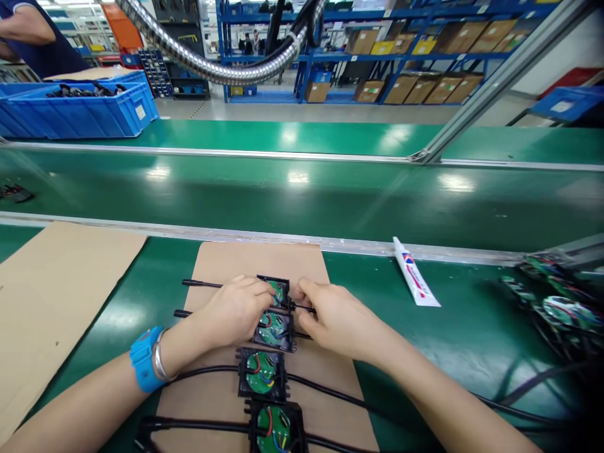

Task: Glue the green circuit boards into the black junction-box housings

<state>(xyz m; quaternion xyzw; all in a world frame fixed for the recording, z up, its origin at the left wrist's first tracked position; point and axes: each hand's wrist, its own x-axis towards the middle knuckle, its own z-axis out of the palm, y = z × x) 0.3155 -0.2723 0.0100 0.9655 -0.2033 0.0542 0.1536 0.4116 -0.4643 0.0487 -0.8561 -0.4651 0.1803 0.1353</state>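
Note:
Several black plastic housings with round green circuit boards stand in a column on a cardboard sheet [202, 402]. My left hand [243, 308] reaches over the farthest housing [278, 288], its fingers curled onto the left side and partly hiding it. On the other side, my right hand [330, 314] pinches the black cable [304, 308] close to where it leaves that housing. Just below lies a second housing [274, 328]. Closer to me are a third housing [262, 372] and a fourth housing [276, 428], with red, blue and yellow wires showing and black cables running out both sides.
A white glue tube [416, 274] lies to the right. Beyond it is a pile of circuit boards and cables [561, 308]. Another cardboard sheet [61, 302] covers the left. A metal rail [353, 244] borders the green belt [226, 189]; blue bins [94, 110] stand behind, near a person [42, 38].

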